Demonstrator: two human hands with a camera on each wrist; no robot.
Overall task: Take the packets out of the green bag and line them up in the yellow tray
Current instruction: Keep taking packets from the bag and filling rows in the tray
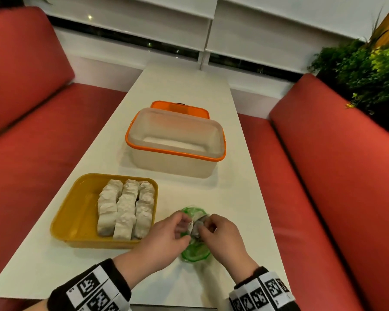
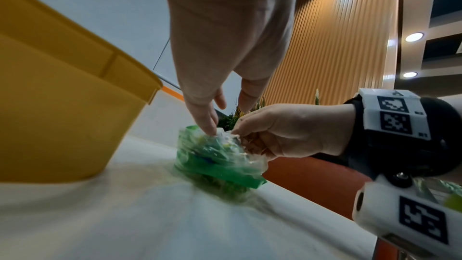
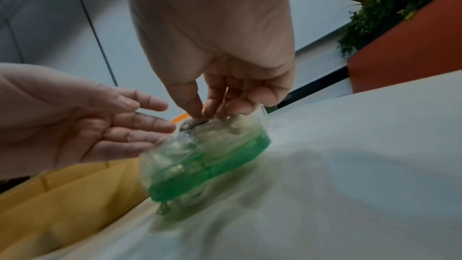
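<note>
My right hand point(image 1: 219, 232) pinches a packet point(image 1: 197, 225) at the green bag point(image 1: 194, 252) mouth (left hand point(image 1: 164, 236) fingers relaxed, steadying the plastic), so pull slow & straight twd the yellow tray point(image 1: 76, 212).

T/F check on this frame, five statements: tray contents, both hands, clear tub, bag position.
1. The yellow tray holds three rows of packets. True.
2. The green bag lies inside the tray. False: it sits on the white table, right of the tray.
3. The right hand pinches at the bag's opening. True.
4. The clear tub is full of packets. False: none show in it.
5. The left hand rests in the tray. False: it is at the bag.
</note>
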